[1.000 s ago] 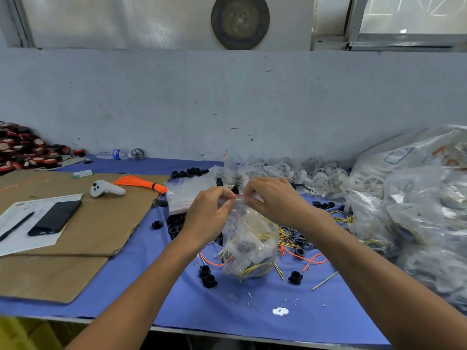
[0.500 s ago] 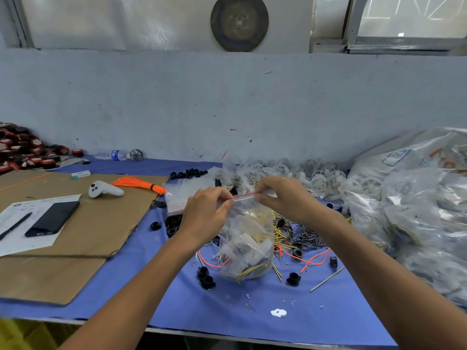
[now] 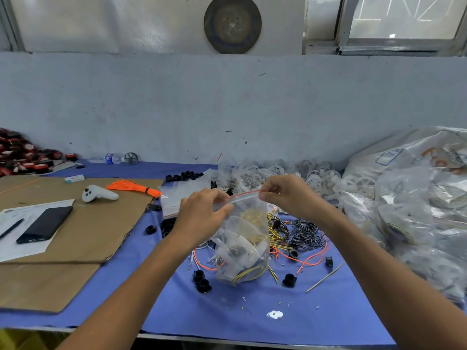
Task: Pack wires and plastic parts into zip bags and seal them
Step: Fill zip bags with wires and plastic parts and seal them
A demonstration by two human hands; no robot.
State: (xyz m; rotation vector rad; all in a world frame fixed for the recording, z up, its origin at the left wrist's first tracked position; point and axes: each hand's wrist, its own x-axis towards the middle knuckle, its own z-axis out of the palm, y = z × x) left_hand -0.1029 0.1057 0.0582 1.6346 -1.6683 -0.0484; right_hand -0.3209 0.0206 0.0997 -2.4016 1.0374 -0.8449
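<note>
A clear zip bag (image 3: 243, 245) with a red strip along its top hangs over the blue table (image 3: 227, 314), filled with white plastic parts and yellow wires. My left hand (image 3: 202, 218) pinches the left end of the red strip. My right hand (image 3: 285, 195) pinches the right end, so the strip is stretched between them. Loose yellow, black and orange wires (image 3: 295, 233) lie just right of the bag. Black plastic parts (image 3: 202, 281) sit beside the bag's bottom. A stack of flat zip bags (image 3: 182, 198) lies behind my left hand.
Cardboard sheets (image 3: 83, 233) cover the table's left, bearing a phone (image 3: 45, 224), a pen, papers, a white controller (image 3: 98, 194) and an orange wire bundle (image 3: 134, 186). Filled bags and a large sack (image 3: 414, 203) crowd the right. White plastic wheels (image 3: 316, 175) pile at the back.
My hands have drawn apart along the bag's top: the right hand slid to the right end of the red strip while the left kept its pinch. The bag's top is now stretched flat.
</note>
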